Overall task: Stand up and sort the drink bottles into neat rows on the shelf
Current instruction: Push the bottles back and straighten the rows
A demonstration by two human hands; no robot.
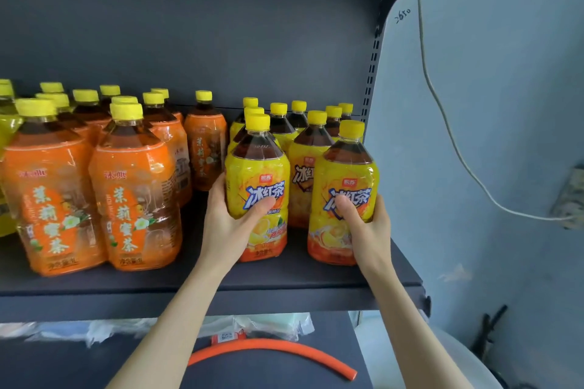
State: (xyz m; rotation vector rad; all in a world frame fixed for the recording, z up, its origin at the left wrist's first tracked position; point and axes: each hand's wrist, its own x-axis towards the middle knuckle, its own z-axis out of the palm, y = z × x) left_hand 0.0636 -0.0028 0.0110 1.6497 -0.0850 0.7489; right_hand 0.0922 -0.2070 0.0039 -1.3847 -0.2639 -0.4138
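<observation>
Left yellow bottle is gripped by left hand, fingers curled round the label; right yellow bottle is gripped likewise by right hand. Both are stood upright at shelf front, more yellow bottles behind, orange bottles grouped at left.

This is a shop. A dark metal shelf with a slotted upright at 1 o'clock carries many identical tea bottles.

We look from one camera on the person's head. It faces forward and a little down at the shelf, which is very near us.
</observation>
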